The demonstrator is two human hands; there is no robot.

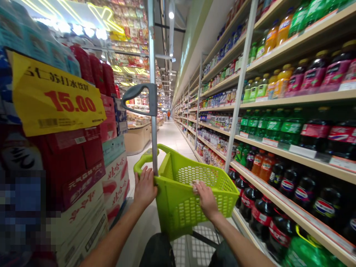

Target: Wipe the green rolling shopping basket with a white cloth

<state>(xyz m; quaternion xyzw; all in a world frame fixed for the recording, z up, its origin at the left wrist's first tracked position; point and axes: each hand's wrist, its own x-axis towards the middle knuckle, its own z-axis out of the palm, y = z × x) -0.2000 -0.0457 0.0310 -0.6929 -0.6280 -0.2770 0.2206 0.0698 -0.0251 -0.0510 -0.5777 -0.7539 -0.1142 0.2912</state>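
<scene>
A lime-green plastic shopping cart [180, 207] with a slotted basket stands directly in front of me, between my knees. My left hand [145, 188] is on its near left end, below the green handle loop [144, 160], fingers curled against the plastic. Over the basket's near side rim is my right hand [207, 198], closed around a small crumpled white piece that looks like tissue [197, 184]. A metal pole [152, 137] rises beside my left hand and bears a grey loop handle [139, 99]. The inside of the basket shows only in part.
Shelves of soda bottles [300, 193] line the right side, close to the cart. Stacked drink cartons [80, 207] with a yellow price sign [58, 94] crowd the left. A tiled aisle [169, 133] runs ahead past a rounded display counter [137, 139]. A distant person [168, 114] stands far down it.
</scene>
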